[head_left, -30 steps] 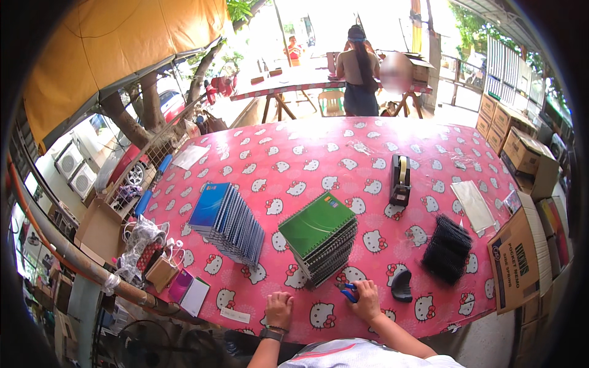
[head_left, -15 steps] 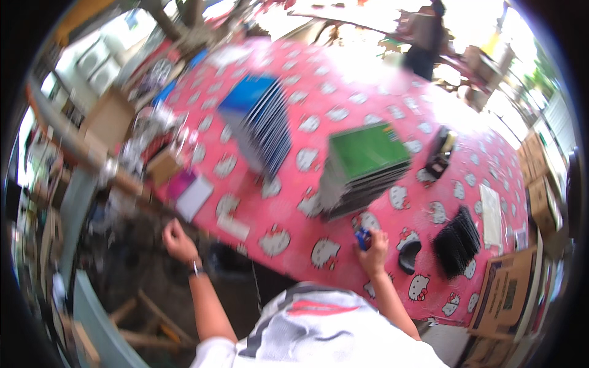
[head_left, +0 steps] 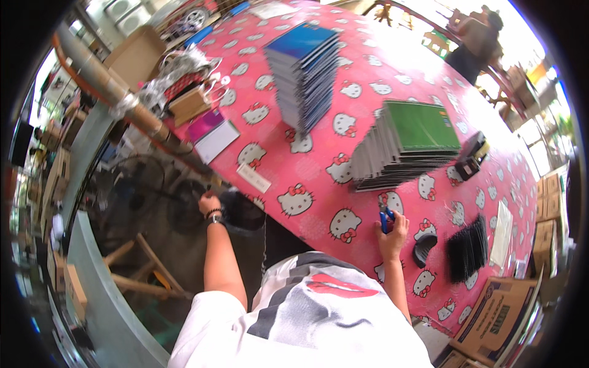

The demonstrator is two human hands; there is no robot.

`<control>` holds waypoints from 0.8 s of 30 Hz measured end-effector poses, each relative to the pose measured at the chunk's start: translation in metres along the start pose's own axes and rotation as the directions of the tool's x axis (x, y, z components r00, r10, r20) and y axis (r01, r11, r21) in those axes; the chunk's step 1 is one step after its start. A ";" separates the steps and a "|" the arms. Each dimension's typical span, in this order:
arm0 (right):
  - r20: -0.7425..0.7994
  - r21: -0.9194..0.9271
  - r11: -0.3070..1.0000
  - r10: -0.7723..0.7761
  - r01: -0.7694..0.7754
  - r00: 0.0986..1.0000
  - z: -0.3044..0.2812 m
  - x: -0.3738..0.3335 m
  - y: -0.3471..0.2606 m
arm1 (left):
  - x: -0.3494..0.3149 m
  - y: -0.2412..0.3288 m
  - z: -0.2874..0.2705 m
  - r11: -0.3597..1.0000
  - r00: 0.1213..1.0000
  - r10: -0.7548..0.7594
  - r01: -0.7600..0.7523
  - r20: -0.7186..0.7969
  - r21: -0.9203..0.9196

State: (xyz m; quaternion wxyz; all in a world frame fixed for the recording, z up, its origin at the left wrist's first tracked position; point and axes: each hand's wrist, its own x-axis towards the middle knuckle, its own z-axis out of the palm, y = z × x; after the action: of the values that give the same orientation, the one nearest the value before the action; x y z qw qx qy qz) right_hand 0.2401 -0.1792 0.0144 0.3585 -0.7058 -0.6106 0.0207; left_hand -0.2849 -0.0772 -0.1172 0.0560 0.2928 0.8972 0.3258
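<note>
Beyond my right hand, the green notebook stack blocks the way. On the right, black spiral coils obstruct. Open lane across the worktop between green notebook stack and blue notebook stack.

I have the small pliers in my right hand, their blue handles spread a little apart at my thumb and fingers. The greyish metal head sticks out past my fingertips, pointing away from me and slightly left of the hand. It is too small to tell whether the tips meet.
</note>
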 end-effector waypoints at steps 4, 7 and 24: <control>-0.017 0.003 1.000 -0.008 0.008 1.000 0.000 0.000 -0.004 | 0.003 0.014 -0.023 0.973 0.994 -0.010 -0.015 -0.105 -0.230; -0.010 0.047 0.999 -0.010 0.010 1.000 -0.003 -0.005 -0.003 | 0.005 0.042 -0.046 0.889 0.945 0.094 -0.221 -0.312 -0.401; -0.026 -0.015 0.999 0.048 -0.049 0.999 -0.008 0.001 -0.012 | -0.228 0.354 -0.150 -0.187 0.132 0.946 -0.519 -0.295 -0.834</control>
State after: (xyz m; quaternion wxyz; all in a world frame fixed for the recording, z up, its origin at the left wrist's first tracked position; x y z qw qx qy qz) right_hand 0.2335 -0.1821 0.0267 0.3600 -0.7235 -0.5889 0.0155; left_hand 0.0321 -0.0703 0.1980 0.1751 0.7767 0.1891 0.5747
